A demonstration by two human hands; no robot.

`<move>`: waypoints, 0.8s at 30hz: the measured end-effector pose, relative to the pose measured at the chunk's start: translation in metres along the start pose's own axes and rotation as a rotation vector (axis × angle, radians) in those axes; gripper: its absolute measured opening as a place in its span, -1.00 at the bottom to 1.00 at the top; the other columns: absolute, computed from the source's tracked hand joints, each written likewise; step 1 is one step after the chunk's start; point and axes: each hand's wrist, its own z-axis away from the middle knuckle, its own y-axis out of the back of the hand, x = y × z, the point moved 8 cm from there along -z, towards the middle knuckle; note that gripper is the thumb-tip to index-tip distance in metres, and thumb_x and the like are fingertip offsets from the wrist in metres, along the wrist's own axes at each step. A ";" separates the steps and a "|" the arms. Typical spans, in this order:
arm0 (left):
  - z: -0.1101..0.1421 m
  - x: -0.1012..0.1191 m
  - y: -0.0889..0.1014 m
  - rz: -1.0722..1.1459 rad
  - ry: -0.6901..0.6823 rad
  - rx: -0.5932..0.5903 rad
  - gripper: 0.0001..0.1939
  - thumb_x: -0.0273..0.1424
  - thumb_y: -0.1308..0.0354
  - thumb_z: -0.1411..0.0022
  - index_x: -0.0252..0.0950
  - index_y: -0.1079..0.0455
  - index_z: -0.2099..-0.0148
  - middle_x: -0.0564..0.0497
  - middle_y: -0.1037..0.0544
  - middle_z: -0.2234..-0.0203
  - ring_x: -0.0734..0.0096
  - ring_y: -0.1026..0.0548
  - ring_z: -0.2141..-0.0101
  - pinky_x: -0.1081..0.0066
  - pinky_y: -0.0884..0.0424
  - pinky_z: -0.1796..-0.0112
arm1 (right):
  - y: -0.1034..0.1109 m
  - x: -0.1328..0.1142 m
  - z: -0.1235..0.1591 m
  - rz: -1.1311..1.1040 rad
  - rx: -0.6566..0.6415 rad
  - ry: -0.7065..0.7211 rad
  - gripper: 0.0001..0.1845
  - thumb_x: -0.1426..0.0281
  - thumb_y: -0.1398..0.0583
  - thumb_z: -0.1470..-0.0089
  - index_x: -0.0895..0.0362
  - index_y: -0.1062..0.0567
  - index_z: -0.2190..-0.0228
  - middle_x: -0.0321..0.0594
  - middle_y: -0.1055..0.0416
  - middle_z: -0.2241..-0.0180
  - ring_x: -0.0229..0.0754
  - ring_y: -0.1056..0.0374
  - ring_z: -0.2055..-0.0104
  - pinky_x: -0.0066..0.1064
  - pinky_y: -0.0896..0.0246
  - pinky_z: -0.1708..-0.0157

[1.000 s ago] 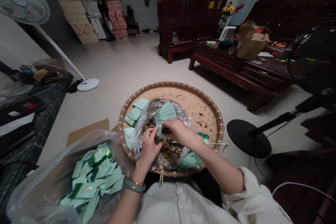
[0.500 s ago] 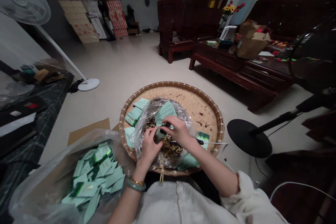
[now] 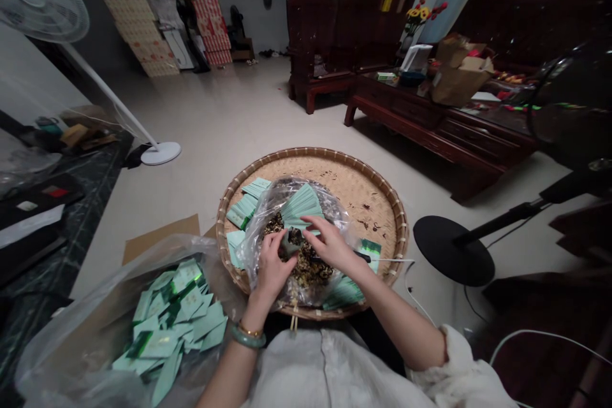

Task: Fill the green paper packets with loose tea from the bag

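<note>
My left hand [image 3: 272,269] is closed on a small pale-green packet [image 3: 289,246], its mouth upright and dark dried bits showing at the top. My right hand [image 3: 331,246] hovers just right of the packet, thumb and fingers apart, nothing visible between them. Below both hands, a loose dried mix [image 3: 310,273] of dark and yellowish pieces lies in a clear plastic bag [image 3: 249,247]. A fanned stack of green packets [image 3: 302,203] rests on the bag behind my hands. Under my right wrist is a black-handled tool [image 3: 364,257] with a white cord.
The bag sits in a round woven tray [image 3: 400,210], with more green packets [image 3: 241,211] along its left side and chopsticks [image 3: 294,324] at its front edge. A large plastic bag of filled-looking packets [image 3: 176,319] stands at left. Fans [image 3: 160,153] flank both sides; a low wooden table [image 3: 430,124] is behind.
My right hand has drawn back slightly from the packet's mouth and its fingers have parted. Dark dried bits now show at the packet's top. My left hand keeps its hold.
</note>
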 end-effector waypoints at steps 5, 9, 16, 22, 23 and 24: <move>0.001 0.004 0.000 -0.032 -0.014 -0.006 -0.43 -0.54 -0.18 -0.01 -0.22 -0.27 -0.12 -0.07 -0.34 0.15 0.21 -0.38 0.09 0.19 -0.38 0.06 | -0.011 0.017 0.008 -0.123 -0.022 -0.106 -0.67 0.44 -0.23 0.05 0.16 -0.47 0.17 -0.17 -0.50 0.34 -0.19 -0.43 0.33 -0.37 -0.37 0.32; 0.001 0.005 -0.001 -0.036 -0.014 -0.006 -0.44 -0.51 -0.19 -0.02 -0.22 -0.28 -0.12 -0.07 -0.34 0.15 0.21 -0.39 0.11 0.20 -0.40 0.09 | 0.003 0.005 0.009 -0.114 0.077 -0.089 -0.91 0.45 -0.25 0.08 0.15 -0.51 0.41 -0.23 -0.49 0.45 -0.21 -0.41 0.40 -0.41 -0.34 0.37; 0.000 0.009 -0.003 0.031 -0.032 -0.030 -0.44 -0.50 -0.19 -0.05 -0.21 -0.27 -0.13 -0.08 -0.35 0.14 0.22 -0.39 0.09 0.20 -0.39 0.08 | 0.010 -0.029 0.006 -0.049 0.078 0.125 -0.89 0.41 -0.19 -0.06 0.11 -0.54 0.37 -0.21 -0.53 0.38 -0.20 -0.44 0.35 -0.40 -0.35 0.32; -0.001 0.003 -0.006 0.186 0.043 -0.140 -0.44 -0.46 -0.20 -0.04 -0.24 -0.27 -0.13 -0.10 -0.36 0.11 0.22 -0.40 0.09 0.25 -0.44 0.16 | 0.012 -0.039 0.009 0.156 -0.060 0.291 -0.78 0.44 -0.12 -0.14 0.08 -0.52 0.19 -0.13 -0.47 0.13 -0.09 -0.28 -0.02 -0.17 -0.20 -0.03; -0.001 0.003 -0.008 0.241 0.071 -0.189 -0.43 -0.44 -0.20 -0.05 -0.24 -0.26 -0.15 -0.12 -0.36 0.08 0.23 -0.41 0.09 0.27 -0.45 0.18 | 0.010 -0.039 0.010 0.195 -0.121 0.318 -0.76 0.41 -0.15 -0.12 0.07 -0.50 0.15 -0.11 -0.40 0.03 -0.05 -0.17 -0.12 -0.11 -0.13 -0.09; -0.001 0.003 -0.011 0.308 0.106 -0.244 -0.41 -0.42 -0.20 -0.04 -0.25 -0.25 -0.16 -0.13 -0.37 0.05 0.23 -0.42 0.09 0.28 -0.45 0.18 | 0.009 -0.038 0.010 0.231 -0.182 0.339 -0.75 0.36 -0.19 -0.10 0.07 -0.50 0.14 -0.10 -0.33 -0.05 -0.01 -0.05 -0.20 -0.05 -0.05 -0.14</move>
